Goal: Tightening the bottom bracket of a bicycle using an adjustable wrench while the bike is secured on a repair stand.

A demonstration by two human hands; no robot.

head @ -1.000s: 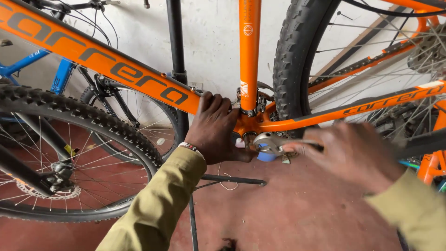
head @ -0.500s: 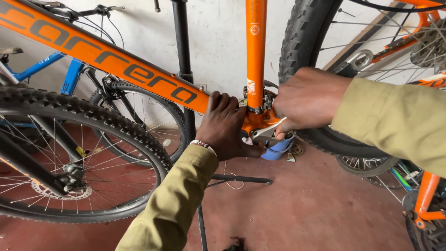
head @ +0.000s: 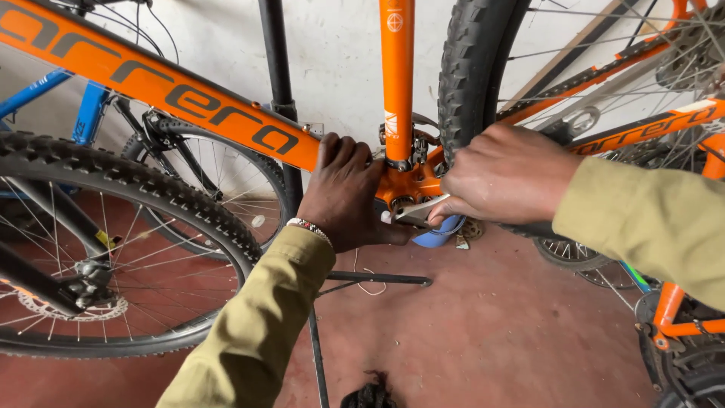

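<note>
An orange bicycle frame [head: 226, 117] crosses the view, its seat tube [head: 396, 75] running down to the bottom bracket [head: 404, 185]. My left hand [head: 343, 196] wraps over the frame joint at the bottom bracket, thumb underneath. My right hand [head: 506, 174] grips a metal wrench [head: 419, 211] with a blue handle end [head: 438, 234], its head set against the bottom bracket beside my left thumb. Both sleeves are olive. A beaded bracelet sits on my left wrist.
A front wheel [head: 113, 249] with a disc rotor fills the lower left. The rear tyre [head: 476, 83] stands behind my right hand. A black repair-stand post [head: 279, 83] and its floor leg [head: 377, 279] stand on red floor. A blue bicycle frame [head: 83, 106] leans behind.
My right hand has swung from the right in to the bottom bracket and settled there with the wrench. My left hand stayed on the frame joint. The view moved closer.
</note>
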